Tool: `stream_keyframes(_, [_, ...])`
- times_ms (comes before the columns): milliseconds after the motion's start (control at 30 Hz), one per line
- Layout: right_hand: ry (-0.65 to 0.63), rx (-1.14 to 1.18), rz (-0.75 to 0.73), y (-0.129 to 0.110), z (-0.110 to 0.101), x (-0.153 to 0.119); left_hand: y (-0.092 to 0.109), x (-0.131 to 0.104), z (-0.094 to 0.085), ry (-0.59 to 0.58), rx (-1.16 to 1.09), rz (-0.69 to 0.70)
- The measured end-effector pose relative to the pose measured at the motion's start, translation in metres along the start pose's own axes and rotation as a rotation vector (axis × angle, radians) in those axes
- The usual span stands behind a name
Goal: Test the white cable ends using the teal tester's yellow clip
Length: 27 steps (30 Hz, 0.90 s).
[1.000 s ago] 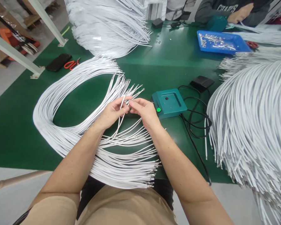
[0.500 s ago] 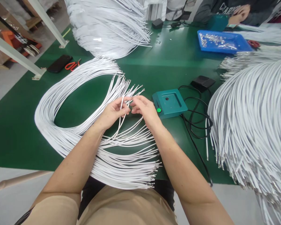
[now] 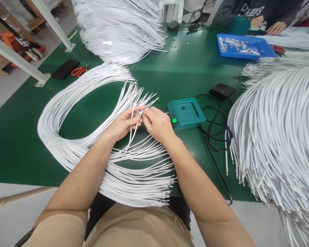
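Note:
My left hand (image 3: 126, 123) is closed on a pair of white cables (image 3: 132, 132), thumb and fingers pinching them near their ends. Close against its fingertips is my right hand (image 3: 158, 123), its thumb and forefinger pressed together. Whatever those right fingertips grip is too small and covered to make out. Below and behind both hands lies a looped bundle of white cables (image 3: 51, 127), with metal-tipped ends fanned out on the right. A teal device (image 3: 186, 113) with a lit green button stands just right of my right hand.
Large cable bundles lie at the right (image 3: 273, 127) and the back (image 3: 118, 31). A blue tray (image 3: 247, 53) holds small metal parts. Black cords (image 3: 216, 133), a phone (image 3: 65, 69) and red-handled snips (image 3: 78, 71) lie on the green table (image 3: 12, 147). Across it, a co-worker's hands (image 3: 275, 29) are visible.
My right hand has turned over, its back now facing up and its fingers curled closer to the left fingertips. My left hand barely moved. The co-worker's hands have moved apart.

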State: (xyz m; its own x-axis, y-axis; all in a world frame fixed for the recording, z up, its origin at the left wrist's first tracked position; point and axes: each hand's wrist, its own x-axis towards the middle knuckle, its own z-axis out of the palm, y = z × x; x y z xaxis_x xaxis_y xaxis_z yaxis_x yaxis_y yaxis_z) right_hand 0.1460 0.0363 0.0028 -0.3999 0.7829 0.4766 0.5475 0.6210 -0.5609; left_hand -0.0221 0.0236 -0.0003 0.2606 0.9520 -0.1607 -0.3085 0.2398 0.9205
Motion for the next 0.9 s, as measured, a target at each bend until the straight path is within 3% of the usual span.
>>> stream_keyframes(100, [0.010, 0.165, 0.170, 0.000, -0.001, 0.001, 0.001, 0.000, 0.000, -0.008, 0.018, 0.004])
stream_keyframes(233, [-0.082, 0.719, 0.499, 0.002, -0.002, 0.007, 0.001, 0.001, 0.000, -0.009, 0.075, 0.028])
stream_keyframes(300, [-0.117, 0.943, 0.576, 0.002, -0.002, 0.010, -0.001, 0.001, 0.000, -0.020, 0.102, 0.044])
stream_keyframes(400, [-0.116, 1.087, 0.607, -0.001, -0.004, 0.011, -0.004, 0.001, -0.001, -0.038, 0.134, 0.059])
stream_keyframes(567, [-0.049, 1.102, 0.610, -0.008, -0.006, 0.011, -0.005, 0.001, -0.002, -0.041, 0.156, 0.081])
stream_keyframes(767, [0.026, 0.903, 0.586, -0.003, -0.001, 0.010, -0.006, 0.002, -0.002, -0.029, 0.198, 0.093])
stream_keyframes(900, [-0.027, 0.733, 0.515, 0.003, 0.000, 0.008, -0.007, 0.002, -0.004, 0.009, 0.225, 0.112])
